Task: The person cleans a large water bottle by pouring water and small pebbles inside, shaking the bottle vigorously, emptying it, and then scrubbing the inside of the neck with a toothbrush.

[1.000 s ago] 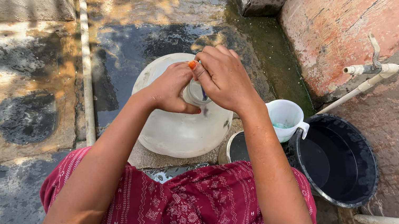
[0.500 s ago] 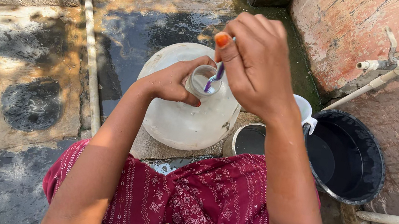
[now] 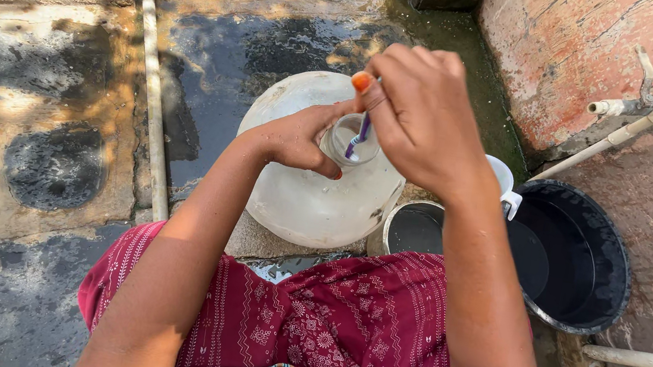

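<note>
A large whitish jug (image 3: 315,199) is seen at the centre of the frame, standing on wet ground (image 3: 226,45). Its neck is gripped by the left hand (image 3: 299,137), the fingers curled closed around the rim of the open mouth. Just above the mouth, the right hand (image 3: 425,112) is closed on a thin brush (image 3: 359,132) with an orange end at the top; the blue shaft is pointed down into the jug's mouth.

Just right of the jug, a small metal pot (image 3: 415,228) is set, and beside it, at the right of the frame, a black tub (image 3: 584,268) is placed. A white mug (image 3: 505,186) is partly hidden behind the right wrist, at the tub's left edge. A white pipe with a tap (image 3: 630,114) is fixed along the reddish wall (image 3: 568,38) at the upper right. A thin pipe (image 3: 151,86) is laid across the ground at the left. A maroon patterned garment (image 3: 322,322) fills the lower centre.
</note>
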